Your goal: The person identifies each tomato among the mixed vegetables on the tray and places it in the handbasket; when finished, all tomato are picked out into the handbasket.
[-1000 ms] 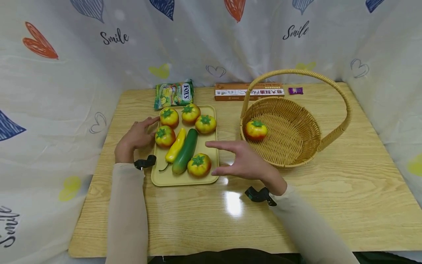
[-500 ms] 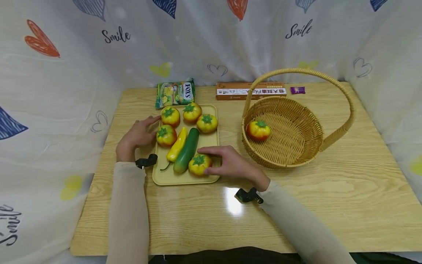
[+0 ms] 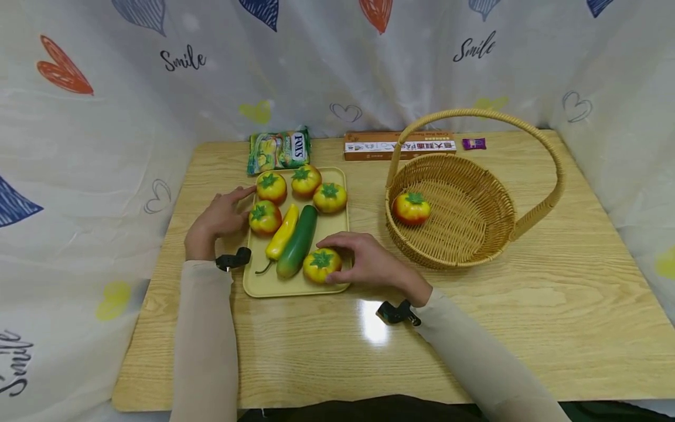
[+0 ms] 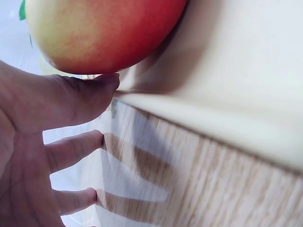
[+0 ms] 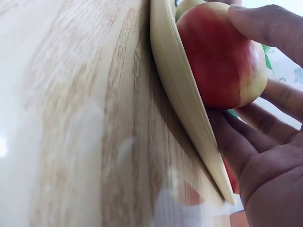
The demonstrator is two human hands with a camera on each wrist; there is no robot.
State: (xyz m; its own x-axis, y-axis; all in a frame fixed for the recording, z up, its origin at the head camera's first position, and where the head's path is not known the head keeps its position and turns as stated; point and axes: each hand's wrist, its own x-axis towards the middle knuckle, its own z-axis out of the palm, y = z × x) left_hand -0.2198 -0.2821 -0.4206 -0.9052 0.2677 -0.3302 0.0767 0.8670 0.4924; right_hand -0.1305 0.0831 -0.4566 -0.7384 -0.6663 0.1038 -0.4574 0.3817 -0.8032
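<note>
Gripping near tomato [image 3: 321,265] with right hand [image 3: 369,258], pressing thumb on one side and curling fingers round the other. Sitting within tray [image 3: 285,289], near right corner; hiding its underside behind the rim in the right wrist view, so not telling whether lifting or resting. Spreading left hand [image 3: 218,218] at tray's left edge, holding fingers straight and apart. Pointing index finger at far-left tomato [image 3: 271,187], placing thumb just beside left tomato [image 3: 265,217]; not being able to tell thumb contact from the left wrist view. Having hands well apart, flanking tray.

Lying just left of near tomato: cucumber [image 3: 297,243], slanting; then pepper [image 3: 282,233] alongside, pointing its stem toward the near left. Also sitting in tray, toward the far right: two more tomatoes [image 3: 330,198].

Standing to the right on table [image 3: 306,351]: basket [image 3: 459,231], raising its handle, containing basket tomato [image 3: 412,209] against the left wall. Lying behind tray: packet [image 3: 279,150]. Lying behind basket: box [image 3: 369,148], running partly behind the handle. Lying right of box: purple candy [image 3: 474,144]. Hanging behind everything: printed curtain [image 3: 295,70].
</note>
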